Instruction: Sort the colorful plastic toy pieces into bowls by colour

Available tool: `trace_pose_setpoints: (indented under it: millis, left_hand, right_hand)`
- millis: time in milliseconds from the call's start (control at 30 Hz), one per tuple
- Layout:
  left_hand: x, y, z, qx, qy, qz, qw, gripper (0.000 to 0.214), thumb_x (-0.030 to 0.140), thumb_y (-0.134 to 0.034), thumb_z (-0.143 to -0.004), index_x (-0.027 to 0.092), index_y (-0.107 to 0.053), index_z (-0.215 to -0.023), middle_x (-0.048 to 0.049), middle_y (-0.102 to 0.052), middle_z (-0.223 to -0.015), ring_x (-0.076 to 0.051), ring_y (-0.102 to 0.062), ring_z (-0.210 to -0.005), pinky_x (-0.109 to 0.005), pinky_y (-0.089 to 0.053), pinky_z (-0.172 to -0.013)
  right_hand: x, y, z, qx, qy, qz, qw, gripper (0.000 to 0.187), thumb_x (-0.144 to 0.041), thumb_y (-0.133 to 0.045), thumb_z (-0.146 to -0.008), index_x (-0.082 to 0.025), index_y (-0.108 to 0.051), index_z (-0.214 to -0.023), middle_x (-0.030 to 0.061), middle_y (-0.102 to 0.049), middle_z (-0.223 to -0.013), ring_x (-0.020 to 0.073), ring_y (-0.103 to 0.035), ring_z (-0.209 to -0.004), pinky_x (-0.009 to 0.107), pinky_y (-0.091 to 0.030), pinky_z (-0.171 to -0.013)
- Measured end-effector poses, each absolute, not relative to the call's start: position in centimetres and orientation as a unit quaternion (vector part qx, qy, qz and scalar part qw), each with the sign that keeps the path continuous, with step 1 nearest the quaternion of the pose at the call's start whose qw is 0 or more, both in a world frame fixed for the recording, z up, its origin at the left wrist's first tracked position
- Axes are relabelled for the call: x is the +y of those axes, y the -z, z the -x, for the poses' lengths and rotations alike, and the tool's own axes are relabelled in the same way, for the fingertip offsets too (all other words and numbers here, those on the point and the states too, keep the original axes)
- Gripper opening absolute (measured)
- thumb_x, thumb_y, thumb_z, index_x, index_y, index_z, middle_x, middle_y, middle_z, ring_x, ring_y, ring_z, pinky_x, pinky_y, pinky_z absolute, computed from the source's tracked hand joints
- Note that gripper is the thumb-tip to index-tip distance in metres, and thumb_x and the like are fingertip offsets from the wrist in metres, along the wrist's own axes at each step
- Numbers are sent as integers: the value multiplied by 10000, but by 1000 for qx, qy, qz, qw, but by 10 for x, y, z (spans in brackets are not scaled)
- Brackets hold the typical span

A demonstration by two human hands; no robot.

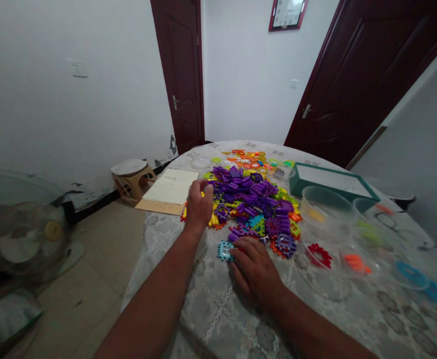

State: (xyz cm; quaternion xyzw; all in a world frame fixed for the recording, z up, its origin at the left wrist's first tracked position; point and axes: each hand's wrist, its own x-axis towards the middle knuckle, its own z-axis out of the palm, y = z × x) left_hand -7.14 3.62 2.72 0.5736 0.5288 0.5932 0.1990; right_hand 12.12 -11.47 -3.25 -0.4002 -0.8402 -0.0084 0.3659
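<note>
My right hand (254, 264) pinches the edge of a light blue plastic building block (225, 251), a square piece with toothed edges and a window-like grid, low over the near side of the table. My left hand (199, 205) is at the left edge of a pile of interlocking plastic blocks (244, 192). Its fingers are curled in with the thumb close to them; whatever they grip is hidden. Most of the pile is purple, with yellow, green, orange and blue pieces around and under it.
Clear plastic tubs (327, 212) on the right hold a few pieces, among them a red gear-like piece (319, 256). Behind them stands a green-edged box (328, 180). Orange pieces (246, 158) lie at the back. A cream sheet (171, 187) lies on the left, near a stool (132, 179).
</note>
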Motion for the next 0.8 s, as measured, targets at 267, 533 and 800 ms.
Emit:
trace_pose_setpoints:
  millis: [267,533,800]
  left_hand:
    - [64,17,148,630,-330,-702,32,509,477,-533,-1002,140,-642,-1368,-227,-688,-1339,-379,-621,-1275,-498,-427,-1113]
    - [74,39,140,608,-250,-754,-2,587,543,-560,-995,195,-573,-1468,-182,-714,-1292,-347,-637,-1241,-463,-420,-1102]
    - [54,42,131,584,-285,-758,42,648,601,-686,-900,177,-596,-1381,-175,-672,-1266,-356,-609,-1206,-485,-446,-1092]
  right_hand:
    - [-113,37,-120,-832,-31,413,369,294,-157,-631,-949,-218,-686,-1232,129,-694,-1254,316,-592,-1246,539,-526,-1086]
    - [-111,41,-119,-824,-41,433,364,302,-128,-656,-919,-225,-704,-1201,121,-697,-1253,311,-597,-1250,527,-522,-1106]
    - [-106,48,-120,-821,-58,457,337,309,-164,-709,-902,-214,-689,-1207,129,-668,-1337,334,-547,-1310,565,-483,-1129]
